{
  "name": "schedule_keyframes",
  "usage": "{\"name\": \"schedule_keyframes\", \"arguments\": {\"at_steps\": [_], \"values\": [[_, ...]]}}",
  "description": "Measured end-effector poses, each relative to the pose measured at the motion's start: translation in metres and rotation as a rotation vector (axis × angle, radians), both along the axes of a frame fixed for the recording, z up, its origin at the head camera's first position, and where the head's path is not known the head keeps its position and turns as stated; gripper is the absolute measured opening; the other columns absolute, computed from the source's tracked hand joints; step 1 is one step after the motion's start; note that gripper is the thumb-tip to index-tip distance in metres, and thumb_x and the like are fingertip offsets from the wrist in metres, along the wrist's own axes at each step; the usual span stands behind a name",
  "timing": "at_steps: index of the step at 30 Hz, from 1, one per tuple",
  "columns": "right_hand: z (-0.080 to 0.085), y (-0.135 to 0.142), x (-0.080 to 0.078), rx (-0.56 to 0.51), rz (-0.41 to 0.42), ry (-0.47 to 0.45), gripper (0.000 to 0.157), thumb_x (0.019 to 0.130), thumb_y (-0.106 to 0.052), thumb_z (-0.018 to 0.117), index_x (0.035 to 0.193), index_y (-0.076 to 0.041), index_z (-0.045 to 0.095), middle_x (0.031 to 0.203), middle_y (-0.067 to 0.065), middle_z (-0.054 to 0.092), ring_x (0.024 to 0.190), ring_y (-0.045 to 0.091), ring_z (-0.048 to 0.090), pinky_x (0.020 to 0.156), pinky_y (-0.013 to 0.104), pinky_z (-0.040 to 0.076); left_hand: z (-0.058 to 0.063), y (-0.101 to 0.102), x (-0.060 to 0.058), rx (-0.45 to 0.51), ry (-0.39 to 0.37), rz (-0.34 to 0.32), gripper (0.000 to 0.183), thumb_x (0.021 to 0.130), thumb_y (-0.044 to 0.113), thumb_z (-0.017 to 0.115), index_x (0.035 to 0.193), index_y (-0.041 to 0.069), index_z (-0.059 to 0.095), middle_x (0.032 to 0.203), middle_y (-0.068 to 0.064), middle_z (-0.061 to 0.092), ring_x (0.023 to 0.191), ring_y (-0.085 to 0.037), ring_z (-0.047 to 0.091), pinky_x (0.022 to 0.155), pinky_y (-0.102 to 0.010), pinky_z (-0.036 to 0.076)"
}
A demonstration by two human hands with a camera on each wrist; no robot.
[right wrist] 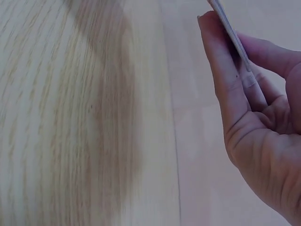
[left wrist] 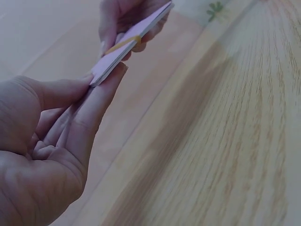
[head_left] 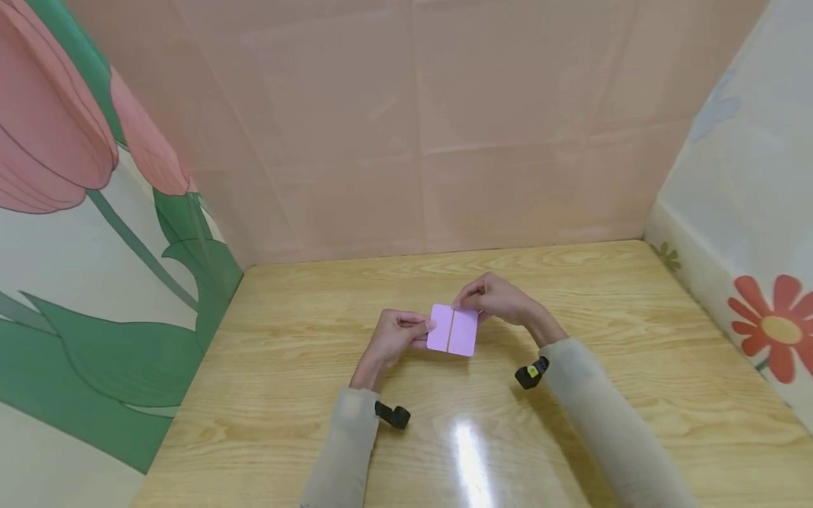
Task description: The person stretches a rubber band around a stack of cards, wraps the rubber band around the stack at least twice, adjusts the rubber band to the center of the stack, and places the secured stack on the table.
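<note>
A thin stack of pink cards (head_left: 465, 333) with rounded corners is held up over the table in the head view. One tan rubber band (head_left: 450, 333) runs across its face from top to bottom, left of the middle. My left hand (head_left: 392, 337) pinches the left edge between thumb and fingers. At the top edge, my right hand (head_left: 502, 298) grips the cards, its fingertips right beside the band. The left wrist view shows the stack (left wrist: 124, 49) edge-on, with the band (left wrist: 123, 44) around it. In the right wrist view, the cards (right wrist: 233, 37) lie between thumb and fingers.
The wood-grain table (head_left: 286, 367) lies under both hands, with a bright glare patch near its front. A pinkish wall covering (head_left: 413, 141) rises behind it. Painted side walls carry tulips (head_left: 57, 120) on the left and a red flower (head_left: 780, 328) on the right.
</note>
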State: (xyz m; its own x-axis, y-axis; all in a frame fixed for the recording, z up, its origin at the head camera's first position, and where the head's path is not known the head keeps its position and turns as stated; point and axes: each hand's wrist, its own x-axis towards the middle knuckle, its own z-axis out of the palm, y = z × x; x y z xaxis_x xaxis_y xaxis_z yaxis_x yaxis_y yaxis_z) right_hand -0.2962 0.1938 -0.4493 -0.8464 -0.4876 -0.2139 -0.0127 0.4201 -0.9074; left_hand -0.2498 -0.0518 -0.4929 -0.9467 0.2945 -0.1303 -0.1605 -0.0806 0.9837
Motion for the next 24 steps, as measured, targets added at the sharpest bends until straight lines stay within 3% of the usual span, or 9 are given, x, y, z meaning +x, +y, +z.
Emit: {"name": "schedule_keyframes", "arguments": {"at_steps": [5,13,19,24], "values": [[0.003,-0.002,0.002,0.014,-0.023,0.007,0.02,0.094,-0.018,0.064,0.104,-0.004,0.074,0.102,0.014,0.073,0.085,0.023,0.07,0.074,0.039,0.063,-0.001,0.0,-0.001,0.017,0.0,0.01,0.022,0.087,0.002,0.072,0.103,-0.013,0.07,0.096,-0.025,0.074,0.073,-0.021,0.075,0.073,-0.036,0.064],[-0.001,-0.001,0.014,-0.068,-0.098,-0.006,0.028,0.096,-0.026,0.064,0.115,-0.005,0.069,0.11,0.014,0.072,0.093,0.024,0.07,0.08,0.041,0.063,0.001,-0.002,-0.001,0.047,-0.003,0.027,0.024,0.087,0.006,0.074,0.103,-0.012,0.07,0.093,-0.019,0.076,0.075,-0.02,0.075,0.076,-0.036,0.064],[-0.01,-0.003,0.027,-0.188,-0.214,-0.078,0.034,0.092,-0.017,0.069,0.119,0.003,0.063,0.106,0.018,0.073,0.09,0.026,0.073,0.082,0.046,0.063,0.003,-0.008,-0.002,0.021,-0.002,0.085,0.022,0.086,0.009,0.075,0.101,-0.008,0.072,0.087,-0.013,0.077,0.076,-0.019,0.075,0.074,-0.034,0.064],[-0.019,-0.008,0.037,-0.226,-0.27,-0.099,0.037,0.09,-0.015,0.072,0.118,0.007,0.062,0.101,0.018,0.075,0.086,0.025,0.075,0.086,0.051,0.06,0.002,-0.012,-0.004,0.022,0.006,0.117,0.023,0.086,0.009,0.075,0.101,-0.008,0.072,0.087,-0.014,0.077,0.075,-0.019,0.075,0.073,-0.035,0.064]]}}
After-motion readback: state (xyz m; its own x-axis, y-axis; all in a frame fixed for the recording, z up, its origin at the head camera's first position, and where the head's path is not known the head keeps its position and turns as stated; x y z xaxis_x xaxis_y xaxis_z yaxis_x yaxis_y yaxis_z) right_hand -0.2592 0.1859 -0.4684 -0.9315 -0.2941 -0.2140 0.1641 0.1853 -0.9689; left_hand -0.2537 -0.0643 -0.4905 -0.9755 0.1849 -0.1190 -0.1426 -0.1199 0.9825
